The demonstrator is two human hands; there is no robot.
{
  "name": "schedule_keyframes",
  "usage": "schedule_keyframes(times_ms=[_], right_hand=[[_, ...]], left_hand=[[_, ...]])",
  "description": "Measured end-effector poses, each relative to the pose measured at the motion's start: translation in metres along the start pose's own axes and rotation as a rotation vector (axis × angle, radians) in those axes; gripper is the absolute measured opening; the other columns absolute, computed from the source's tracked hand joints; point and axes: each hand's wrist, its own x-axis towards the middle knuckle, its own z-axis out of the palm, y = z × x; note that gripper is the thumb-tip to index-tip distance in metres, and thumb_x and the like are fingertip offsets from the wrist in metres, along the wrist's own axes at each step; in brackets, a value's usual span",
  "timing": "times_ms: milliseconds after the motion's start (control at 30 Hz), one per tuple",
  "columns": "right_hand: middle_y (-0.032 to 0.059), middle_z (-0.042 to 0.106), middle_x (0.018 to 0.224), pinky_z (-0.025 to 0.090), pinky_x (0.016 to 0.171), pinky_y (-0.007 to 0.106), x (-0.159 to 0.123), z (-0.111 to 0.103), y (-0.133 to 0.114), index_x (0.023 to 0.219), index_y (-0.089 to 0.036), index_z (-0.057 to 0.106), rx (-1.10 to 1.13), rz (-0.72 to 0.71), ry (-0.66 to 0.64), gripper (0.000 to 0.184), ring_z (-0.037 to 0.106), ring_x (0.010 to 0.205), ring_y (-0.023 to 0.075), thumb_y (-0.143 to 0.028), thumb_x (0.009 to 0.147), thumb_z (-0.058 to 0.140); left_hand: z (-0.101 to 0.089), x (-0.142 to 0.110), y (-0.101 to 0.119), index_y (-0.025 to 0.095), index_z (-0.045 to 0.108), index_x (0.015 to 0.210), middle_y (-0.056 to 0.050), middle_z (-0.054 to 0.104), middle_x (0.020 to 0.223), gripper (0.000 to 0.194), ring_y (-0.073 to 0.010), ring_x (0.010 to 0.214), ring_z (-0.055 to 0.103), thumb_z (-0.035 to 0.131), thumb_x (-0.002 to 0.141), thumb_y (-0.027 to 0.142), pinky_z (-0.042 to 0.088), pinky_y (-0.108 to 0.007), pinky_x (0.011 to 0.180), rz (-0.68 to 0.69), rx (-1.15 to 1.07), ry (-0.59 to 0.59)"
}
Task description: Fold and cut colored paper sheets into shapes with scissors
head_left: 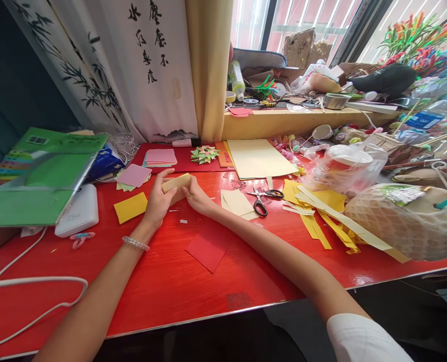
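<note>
Between my two hands is a folded piece of pale yellow paper [177, 183], held up over the red table. My left hand [160, 197] grips its left side, with the thumb in front and the fingers behind. My right hand [197, 196] pinches its right end. A yellow paper square [130, 207] lies left of my left wrist. Right of my right hand are cream paper squares [237, 203] and scissors [263, 200] with black handles. A red paper square [208, 250] rests on the table nearer to me.
Pink paper stacks [161, 157] and a folded green paper wreath [205, 154] stand behind my hands. Large cream sheets [260, 158] lie at the back. Yellow paper strips [321, 221] and a net-wrapped coconut [392, 221] are at right. A white power bank [78, 210] and cable lie left.
</note>
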Motion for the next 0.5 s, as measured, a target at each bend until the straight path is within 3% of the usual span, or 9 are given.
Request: schedule_keyframes(times_ms=[167,233,367,500], right_hand=[[0.0063,0.053,0.093,0.044,0.076,0.030,0.003,0.000,0.007,0.099,-0.017,0.036,0.023,0.044,0.014,0.011,0.052,0.082,0.0156,-0.021,0.089,0.033],[0.0019,0.053,0.081,0.044,0.070,0.027,0.003,-0.002,0.009,0.089,-0.019,0.039,0.026,0.058,0.056,0.004,0.051,0.073,0.0139,-0.022,0.088,0.036],[0.0002,0.055,0.080,0.044,0.069,0.024,0.000,-0.006,0.007,0.082,-0.020,0.044,0.085,0.035,0.176,0.006,0.052,0.074,0.0130,-0.024,0.086,0.041],[0.0015,0.059,0.087,0.047,0.062,0.022,-0.002,-0.008,0.004,0.086,-0.019,0.049,0.287,0.046,0.191,0.006,0.056,0.076,0.0127,-0.023,0.084,0.044]], left_hand=[[-0.003,0.005,-0.012,0.030,0.035,0.132,-0.005,0.043,0.132,0.067,-0.0229,0.108,0.052,0.056,0.071,0.014,0.042,-0.036,0.091,0.051,0.127,0.020],[-0.004,0.006,-0.014,0.030,0.032,0.134,-0.005,0.041,0.135,0.073,-0.0228,0.107,0.053,0.059,0.068,0.013,0.043,-0.036,0.090,0.059,0.083,0.033],[-0.006,0.009,-0.013,0.026,0.029,0.135,-0.008,0.060,0.112,0.078,-0.0209,0.092,0.061,0.065,0.066,0.018,0.049,-0.035,0.080,-0.033,-0.211,0.002],[-0.010,0.010,-0.010,0.011,0.057,0.109,-0.008,0.068,0.088,0.052,-0.0225,0.082,0.064,0.071,0.062,0.029,0.050,-0.036,0.078,-0.225,-0.319,-0.062]])
